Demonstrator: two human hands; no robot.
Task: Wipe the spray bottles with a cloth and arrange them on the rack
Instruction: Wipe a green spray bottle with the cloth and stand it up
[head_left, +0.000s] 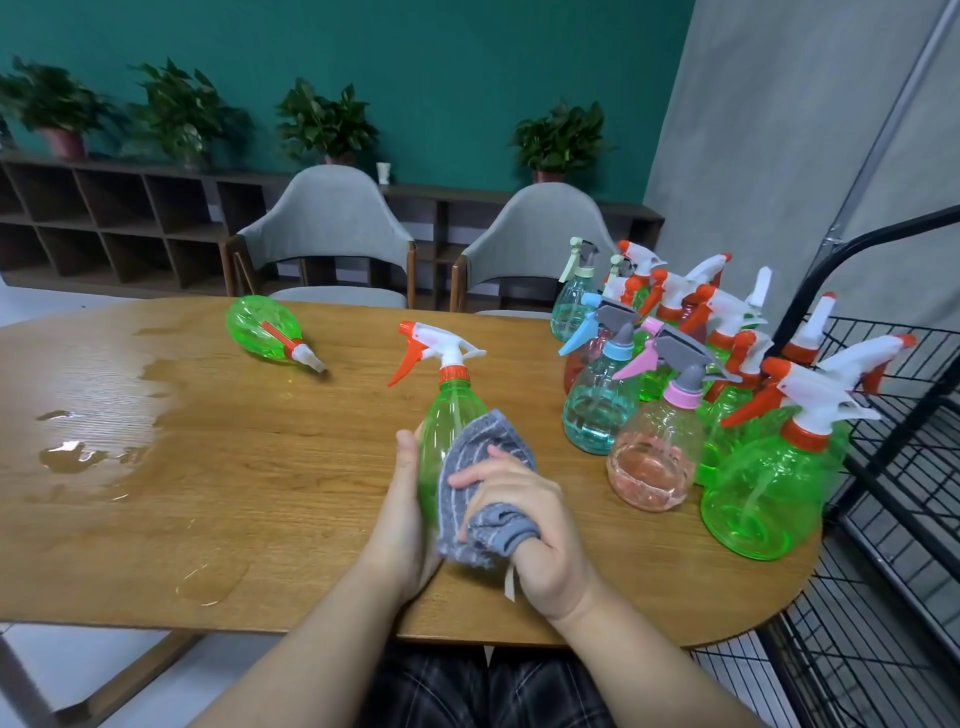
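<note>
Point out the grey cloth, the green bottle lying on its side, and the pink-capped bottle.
grey cloth (485, 449), head view, on its striped upper fold.
green bottle lying on its side (260, 326), head view, on its body.
pink-capped bottle (655, 452), head view, on its clear belly.

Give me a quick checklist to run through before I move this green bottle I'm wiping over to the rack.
1. Bottle held firmly: ok. The left hand grips the green bottle by its body.
2. Cloth on the bottle: ok. The right hand presses the grey cloth against its side.
3. Bottle fully wiped: cannot tell; the far side is hidden.
4. Trigger head attached: ok. The orange and white sprayer sits on the neck.
5. Path to the black wire rack: not ok. A cluster of standing bottles lies between.
6. Table dry: not ok. Water puddles lie on the left.
</note>
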